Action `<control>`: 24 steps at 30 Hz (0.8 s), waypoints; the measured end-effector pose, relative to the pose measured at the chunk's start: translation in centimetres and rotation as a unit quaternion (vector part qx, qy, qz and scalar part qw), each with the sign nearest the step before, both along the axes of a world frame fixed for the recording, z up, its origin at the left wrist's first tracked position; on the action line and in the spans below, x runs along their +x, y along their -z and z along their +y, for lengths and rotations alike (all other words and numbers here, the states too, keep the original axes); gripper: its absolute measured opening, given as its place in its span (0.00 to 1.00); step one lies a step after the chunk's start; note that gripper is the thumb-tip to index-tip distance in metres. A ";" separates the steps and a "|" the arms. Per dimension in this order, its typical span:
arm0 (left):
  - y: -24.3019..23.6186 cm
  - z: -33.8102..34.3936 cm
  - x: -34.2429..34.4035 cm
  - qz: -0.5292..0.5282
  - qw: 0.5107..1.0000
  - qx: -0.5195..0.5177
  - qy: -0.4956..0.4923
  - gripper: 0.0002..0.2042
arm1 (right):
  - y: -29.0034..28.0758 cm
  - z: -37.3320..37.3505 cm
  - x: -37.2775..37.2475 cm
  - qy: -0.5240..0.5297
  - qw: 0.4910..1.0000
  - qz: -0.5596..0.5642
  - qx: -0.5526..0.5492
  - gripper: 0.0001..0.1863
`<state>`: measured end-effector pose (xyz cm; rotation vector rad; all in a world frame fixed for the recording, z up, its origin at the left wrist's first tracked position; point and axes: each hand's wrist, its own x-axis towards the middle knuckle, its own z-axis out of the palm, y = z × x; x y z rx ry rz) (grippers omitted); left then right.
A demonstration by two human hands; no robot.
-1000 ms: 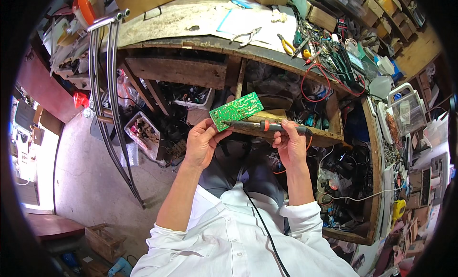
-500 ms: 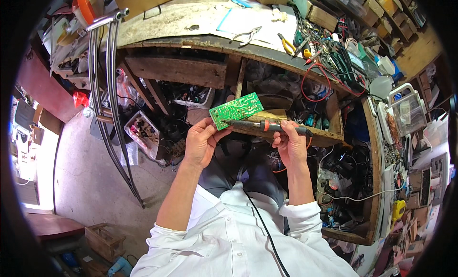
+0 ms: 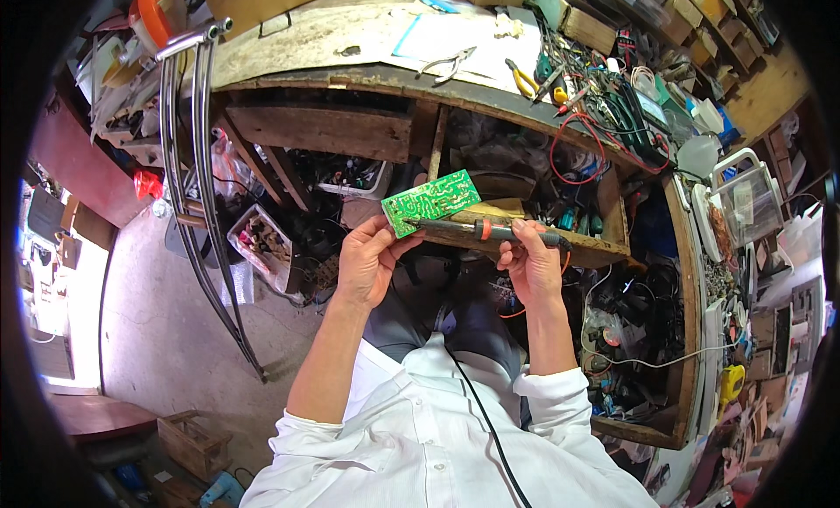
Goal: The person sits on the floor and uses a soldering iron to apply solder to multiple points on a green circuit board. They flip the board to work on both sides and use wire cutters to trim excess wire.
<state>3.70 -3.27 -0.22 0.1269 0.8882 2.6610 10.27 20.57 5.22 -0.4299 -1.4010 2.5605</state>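
Basically unchanged: left hand pinching circuit board, right hand gripping soldering iron, tip at board's left end.

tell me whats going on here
A person in a white shirt is working on a green circuit board in front of a cluttered workbench. The left grip holds the board by its near left corner, and the right grip holds a soldering iron. The iron's tip is over the board's left end; whether it touches is too small to tell. Pliers lie on the bench, out of hand.
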 end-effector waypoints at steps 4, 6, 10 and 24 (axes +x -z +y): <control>0.2 0.0 0.0 -0.007 1.000 0.009 0.003 0.12 | 0.0 0.0 0.0 0.002 1.000 -0.003 0.000 0.10; 0.1 0.0 0.0 -0.006 1.000 0.018 0.004 0.12 | 0.0 -0.1 0.1 0.003 1.000 -0.003 0.000 0.10; -0.1 0.1 0.1 -0.007 1.000 0.023 0.005 0.12 | 0.1 0.1 0.1 0.004 1.000 -0.002 0.000 0.10; -1.0 0.1 0.8 0.000 1.000 -0.009 -0.023 0.09 | 0.3 -0.4 0.4 0.006 1.000 0.002 -0.007 0.09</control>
